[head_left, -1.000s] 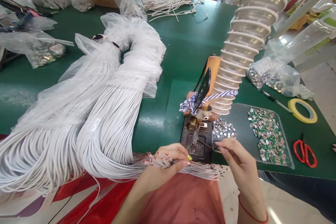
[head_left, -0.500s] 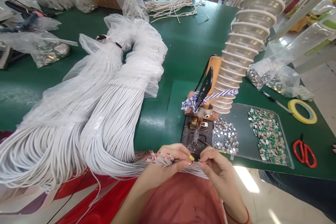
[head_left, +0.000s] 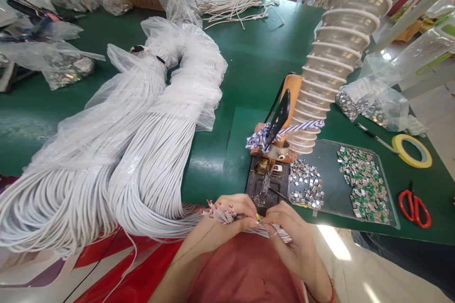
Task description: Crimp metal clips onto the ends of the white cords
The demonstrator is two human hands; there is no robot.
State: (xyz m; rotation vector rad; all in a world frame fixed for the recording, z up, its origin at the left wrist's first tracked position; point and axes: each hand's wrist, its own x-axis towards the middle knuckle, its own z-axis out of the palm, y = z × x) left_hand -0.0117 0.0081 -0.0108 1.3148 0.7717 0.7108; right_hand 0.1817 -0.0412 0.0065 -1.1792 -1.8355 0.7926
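Note:
My left hand [head_left: 234, 215] is closed round a bundle of white cables, whose red-tipped ends [head_left: 218, 210] stick out behind the fingers. A small yellow piece [head_left: 258, 217] shows at its fingertips; I cannot tell what it is. My right hand [head_left: 291, 229] is pinched against the left fingertips, with a thin white cable [head_left: 273, 234] at its thumb. The exact point of grip is hidden by the fingers. Just beyond both hands is a dark soldering stand [head_left: 268, 189] with a wooden-handled tool [head_left: 290, 94] tied above it.
Long bundles of white cable [head_left: 152, 151] in plastic wrap cover the left side. A clear ribbed hose [head_left: 337, 52] comes down behind the stand. To the right are a tray [head_left: 330, 184] of small metal connectors [head_left: 366, 184], red scissors [head_left: 414, 208], yellow tape [head_left: 412, 150] and a pen [head_left: 375, 137].
My right hand has moved left and closed up against my left fingertips, turning slightly. The left hand keeps its grip on the cables, almost in the same place.

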